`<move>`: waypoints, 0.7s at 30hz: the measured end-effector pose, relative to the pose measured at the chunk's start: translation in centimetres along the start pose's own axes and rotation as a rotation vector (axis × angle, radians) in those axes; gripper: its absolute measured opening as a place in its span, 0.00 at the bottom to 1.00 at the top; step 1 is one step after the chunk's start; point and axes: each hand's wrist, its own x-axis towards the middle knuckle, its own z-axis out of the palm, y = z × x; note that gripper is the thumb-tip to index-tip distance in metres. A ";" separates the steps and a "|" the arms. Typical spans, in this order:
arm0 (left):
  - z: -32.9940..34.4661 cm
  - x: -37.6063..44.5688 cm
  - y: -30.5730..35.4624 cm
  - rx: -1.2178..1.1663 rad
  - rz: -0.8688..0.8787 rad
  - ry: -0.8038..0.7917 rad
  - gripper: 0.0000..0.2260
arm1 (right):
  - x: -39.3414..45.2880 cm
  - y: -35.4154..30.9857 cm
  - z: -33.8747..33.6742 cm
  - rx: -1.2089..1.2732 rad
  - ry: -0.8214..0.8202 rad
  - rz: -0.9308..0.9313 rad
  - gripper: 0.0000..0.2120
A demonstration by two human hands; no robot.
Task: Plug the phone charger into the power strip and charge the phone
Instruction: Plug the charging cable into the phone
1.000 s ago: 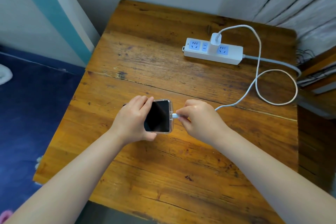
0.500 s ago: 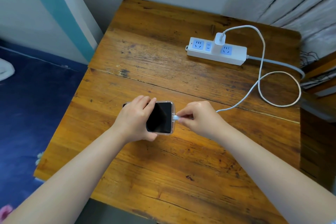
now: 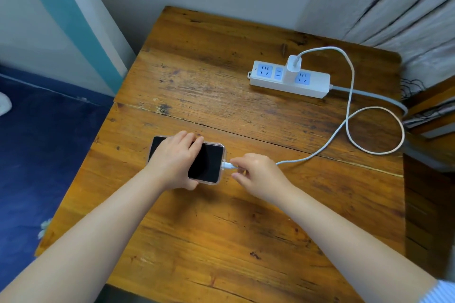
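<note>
Since earlier: right hand (image 3: 258, 174) eased back, fingertips loosely on plug (image 3: 227, 165), seated in phone (image 3: 208, 162); left hand (image 3: 176, 161) clamps phone steady, mid-tabletop (image 3: 221, 241).

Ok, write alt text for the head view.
Left hand holds a dark phone flat on a wooden table while the right hand pinches the white cable at its end. The charger sits in the power strip.
</note>
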 end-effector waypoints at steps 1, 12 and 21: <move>0.1 0.5 -0.5 0.020 -0.023 -0.026 0.42 | 0.1 0.4 0.2 -0.044 0.019 -0.005 0.13; 0.3 2.3 -4.4 0.106 -0.121 -0.229 0.43 | -0.9 3.7 1.8 -0.306 0.201 -0.071 0.21; 1.2 1.7 -1.6 0.029 -0.182 -0.278 0.45 | -2.3 4.8 3.0 -0.390 0.128 -0.092 0.23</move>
